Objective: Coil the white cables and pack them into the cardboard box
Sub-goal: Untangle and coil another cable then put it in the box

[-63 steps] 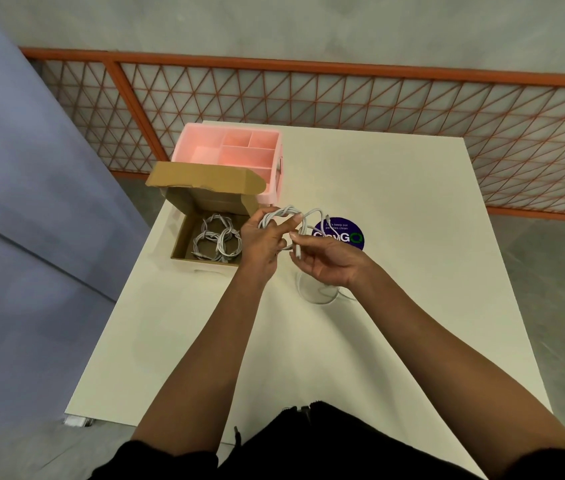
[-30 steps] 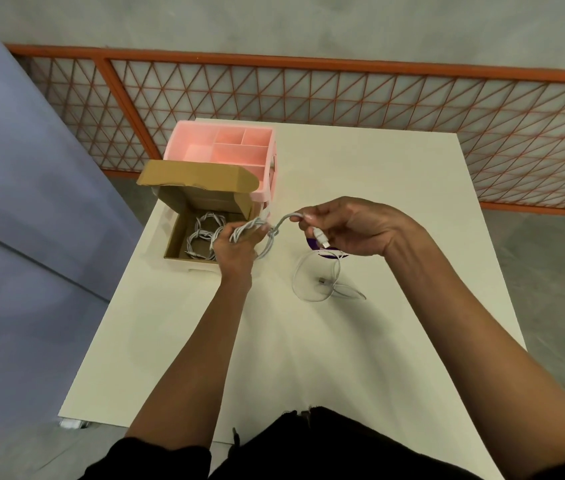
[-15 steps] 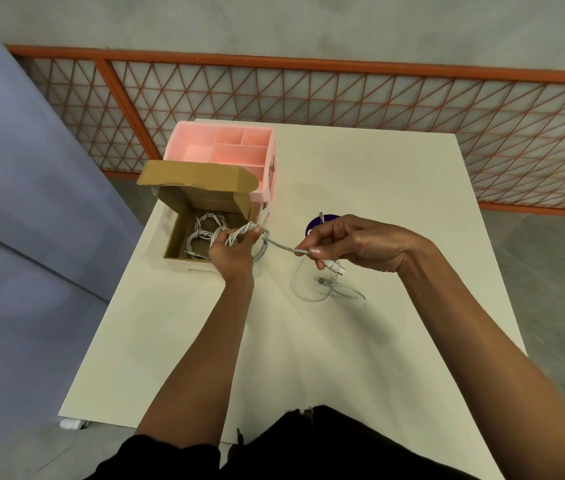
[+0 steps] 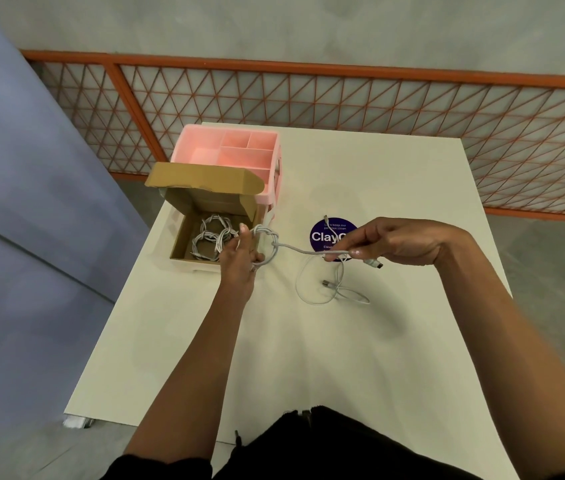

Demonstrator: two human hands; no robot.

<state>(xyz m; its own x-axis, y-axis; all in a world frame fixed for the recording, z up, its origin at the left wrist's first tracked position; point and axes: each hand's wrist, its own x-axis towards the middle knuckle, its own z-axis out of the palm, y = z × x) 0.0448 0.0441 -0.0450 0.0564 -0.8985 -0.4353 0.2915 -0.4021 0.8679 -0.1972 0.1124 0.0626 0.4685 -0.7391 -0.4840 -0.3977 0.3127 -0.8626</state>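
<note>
The left hand (image 4: 239, 261) holds a small bundle of white cable (image 4: 269, 237), with its fingers curled round the loops. It is right next to the near corner of the cardboard box (image 4: 184, 244). A moment ago this hand was farther out over the table, close to the other hand. Now it has moved over to the box.

The right hand (image 4: 399, 242) pinches the loose end of the same cable between thumb and fingers. The plug (image 4: 374, 263) sticks out past the fingertips. This hand has pulled away to the right and a bit lower, so the end now runs in a line between the two hands (before, it was tucked in close to the bundle). The end looks wrapped round the loops, so I think the pull is making the wrap snug. That would mean this bundle is almost done and can go in the box soon.

Inside the box lie other coiled cables (image 4: 211, 233), already packed. The box lid stands open at the back. Behind it sits a pink tray (image 4: 232, 154).

One more loose cable (image 4: 322, 292) lies on the table (image 4: 343, 358) under the right hand, in a big floppy ring, not coiled yet. A purple sticker (image 4: 326, 233) is just beyond it. So there is still this one to pack, and then that one to wind up.
</note>
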